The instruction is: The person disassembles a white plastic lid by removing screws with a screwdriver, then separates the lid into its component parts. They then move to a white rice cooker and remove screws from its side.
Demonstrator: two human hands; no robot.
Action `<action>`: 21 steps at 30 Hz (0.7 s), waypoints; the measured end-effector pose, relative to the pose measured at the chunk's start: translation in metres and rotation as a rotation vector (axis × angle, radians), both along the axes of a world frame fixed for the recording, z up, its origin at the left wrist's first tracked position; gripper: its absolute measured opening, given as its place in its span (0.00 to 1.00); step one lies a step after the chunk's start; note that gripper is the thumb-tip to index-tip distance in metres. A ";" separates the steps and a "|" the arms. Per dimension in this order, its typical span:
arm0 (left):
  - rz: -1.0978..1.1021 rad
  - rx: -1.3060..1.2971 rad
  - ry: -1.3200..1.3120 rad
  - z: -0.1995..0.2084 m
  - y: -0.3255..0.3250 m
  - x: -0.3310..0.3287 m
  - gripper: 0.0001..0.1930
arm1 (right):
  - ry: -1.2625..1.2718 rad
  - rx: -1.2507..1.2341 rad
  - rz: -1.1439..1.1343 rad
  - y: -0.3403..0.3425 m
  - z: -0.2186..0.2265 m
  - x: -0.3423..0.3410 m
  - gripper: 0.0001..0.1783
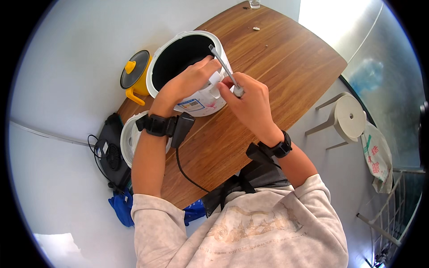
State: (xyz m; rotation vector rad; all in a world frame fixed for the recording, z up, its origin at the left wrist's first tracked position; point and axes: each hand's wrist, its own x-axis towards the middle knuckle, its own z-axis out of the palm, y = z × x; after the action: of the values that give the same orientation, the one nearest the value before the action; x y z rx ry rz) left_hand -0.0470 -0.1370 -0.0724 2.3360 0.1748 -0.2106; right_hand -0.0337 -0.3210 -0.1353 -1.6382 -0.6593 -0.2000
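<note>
A white rice cooker body [213,106] stands on the table with its top uncovered and its dark inside showing. My left hand [191,79] is bent over its near rim, fingers curled against the edge beside a small white block [214,79] on the cooker's side; its thumb is hidden. Just right of the cooker, my right hand [250,96] is closed around a slim grey bar [222,62] with a flattened far end. That end slants up across the rim. A pale end piece shows under my right fingers. Both wrists carry black strapped devices.
Left of the cooker stands a yellow pot [142,82] with a dark lid. A white round part [128,142] lies partly under my left forearm. A black bag with a cable [111,154] is by the wall. A pale stool [342,118] stands right of the table [277,58].
</note>
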 end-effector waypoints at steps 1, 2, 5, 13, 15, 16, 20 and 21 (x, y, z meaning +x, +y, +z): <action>-0.035 0.017 -0.048 -0.002 0.000 -0.002 0.34 | -0.024 -0.006 -0.018 0.001 -0.001 0.001 0.10; -0.071 0.034 -0.097 -0.004 0.001 -0.003 0.34 | -0.040 -0.023 -0.024 0.001 -0.002 0.002 0.10; -0.088 0.037 -0.095 0.000 -0.002 -0.003 0.31 | -0.082 -0.052 -0.037 0.001 -0.003 0.005 0.10; -0.077 -0.011 -0.093 0.000 -0.003 -0.002 0.29 | -0.095 -0.018 -0.038 0.004 -0.001 0.002 0.09; -0.095 -0.003 -0.100 -0.003 -0.001 -0.001 0.29 | -0.084 0.002 -0.039 0.003 0.000 0.000 0.09; -0.105 0.004 -0.104 -0.003 0.000 0.000 0.29 | -0.078 0.012 -0.039 0.002 0.001 0.000 0.09; -0.086 0.030 -0.106 -0.005 0.002 -0.001 0.29 | -0.075 -0.009 -0.026 0.002 -0.006 0.003 0.09; -0.072 0.019 -0.097 -0.005 0.002 -0.001 0.29 | -0.082 -0.022 -0.031 0.002 -0.006 0.003 0.09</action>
State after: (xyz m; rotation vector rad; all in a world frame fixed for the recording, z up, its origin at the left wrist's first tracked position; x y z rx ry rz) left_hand -0.0478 -0.1350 -0.0776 2.3677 0.0454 -0.1315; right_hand -0.0308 -0.3190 -0.1412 -1.6688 -0.7006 -0.2839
